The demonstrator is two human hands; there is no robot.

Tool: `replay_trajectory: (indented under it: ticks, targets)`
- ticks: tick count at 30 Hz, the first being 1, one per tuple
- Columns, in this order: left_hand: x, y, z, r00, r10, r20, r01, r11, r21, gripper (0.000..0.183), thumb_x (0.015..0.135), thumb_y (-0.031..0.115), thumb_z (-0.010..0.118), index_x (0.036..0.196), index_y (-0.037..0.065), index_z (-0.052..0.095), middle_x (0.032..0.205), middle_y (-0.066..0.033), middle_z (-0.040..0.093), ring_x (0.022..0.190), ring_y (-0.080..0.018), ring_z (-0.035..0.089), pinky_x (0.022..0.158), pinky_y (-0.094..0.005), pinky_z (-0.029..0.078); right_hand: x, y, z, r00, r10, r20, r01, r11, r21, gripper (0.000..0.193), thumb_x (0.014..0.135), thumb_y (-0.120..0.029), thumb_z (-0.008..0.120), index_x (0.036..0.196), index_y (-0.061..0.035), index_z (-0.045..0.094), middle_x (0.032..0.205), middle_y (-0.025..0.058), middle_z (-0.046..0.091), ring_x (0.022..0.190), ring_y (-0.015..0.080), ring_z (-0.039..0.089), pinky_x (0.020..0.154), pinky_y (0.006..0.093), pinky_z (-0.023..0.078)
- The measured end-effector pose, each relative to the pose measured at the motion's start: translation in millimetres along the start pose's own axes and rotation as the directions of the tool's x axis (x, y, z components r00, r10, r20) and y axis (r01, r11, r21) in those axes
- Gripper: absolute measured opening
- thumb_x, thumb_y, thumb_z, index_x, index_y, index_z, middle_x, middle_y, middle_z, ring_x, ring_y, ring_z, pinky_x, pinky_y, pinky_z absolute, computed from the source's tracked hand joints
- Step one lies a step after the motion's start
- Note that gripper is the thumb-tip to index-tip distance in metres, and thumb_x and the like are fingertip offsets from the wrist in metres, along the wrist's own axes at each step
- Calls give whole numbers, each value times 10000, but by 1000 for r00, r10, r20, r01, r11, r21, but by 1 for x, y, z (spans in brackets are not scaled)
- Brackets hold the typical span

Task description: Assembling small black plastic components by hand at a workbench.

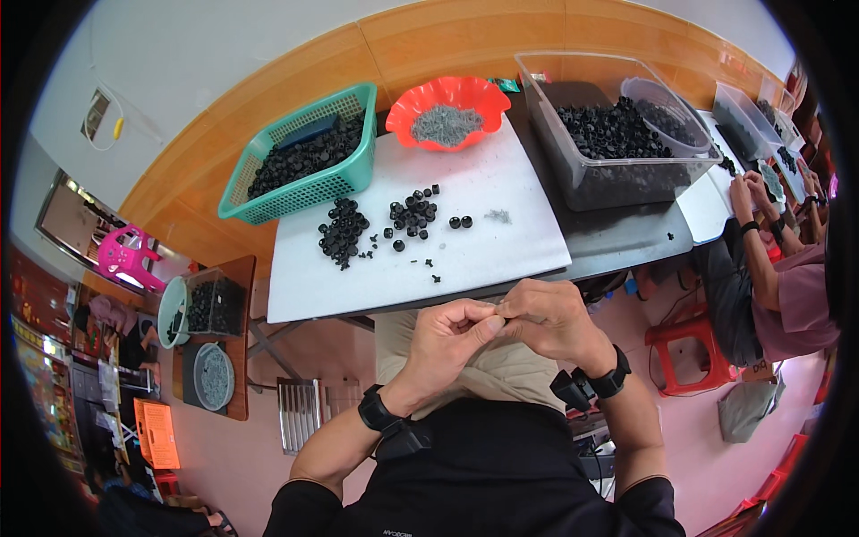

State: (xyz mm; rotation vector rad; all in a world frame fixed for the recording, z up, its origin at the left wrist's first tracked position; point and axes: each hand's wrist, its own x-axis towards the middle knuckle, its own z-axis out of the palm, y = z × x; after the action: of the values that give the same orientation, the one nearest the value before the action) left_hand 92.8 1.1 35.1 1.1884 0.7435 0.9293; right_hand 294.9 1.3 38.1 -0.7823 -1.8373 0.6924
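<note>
My left hand [447,340] and my right hand [550,318] meet over my lap, just off the near edge of the white board [501,192]. Thumbs and fingertips of both are pinched together; whatever they hold is too small or hidden to make out. Beyond them on the board lie a pile of small black plastic parts [343,234], a looser group of black round caps [413,213] and two caps [461,222] side by side. A few tiny black pieces [437,278] are scattered nearest my hands. A little heap of clear-grey bits [498,216] sits to the right.
Along the back stand a green basket [358,166] of black parts, a red scalloped bowl [407,107] of grey pieces and a clear bin [617,179] of black parts. Co-workers' hands [747,192] work at far right, near a red stool [689,353]. A side table [237,268] stands left.
</note>
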Motion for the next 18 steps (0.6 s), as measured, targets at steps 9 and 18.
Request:
replay_trajectory:
  ticks: [9,18]
  targets:
    - [-2,-3,-5,996,-88,-26,83,985,-153,126,964,67,687,1069,3,657,911,-38,688,800,-80,640,708,-222,529,0,-7,3,988,140,62,-142,990,19,355,780,-10,802,1126,-48,731,930,92,674,752,204,690,661,305,566]
    - [-7,4,-16,989,-136,-51,124,974,-189,150,948,68,707,1061,17,623,946,-44,685,792,-84,640,717,-226,534,6,-14,13,988,122,93,-120,992,-27,355,810,-73,814,1147,-26,716,979,103,676,786,205,702,675,311,576]
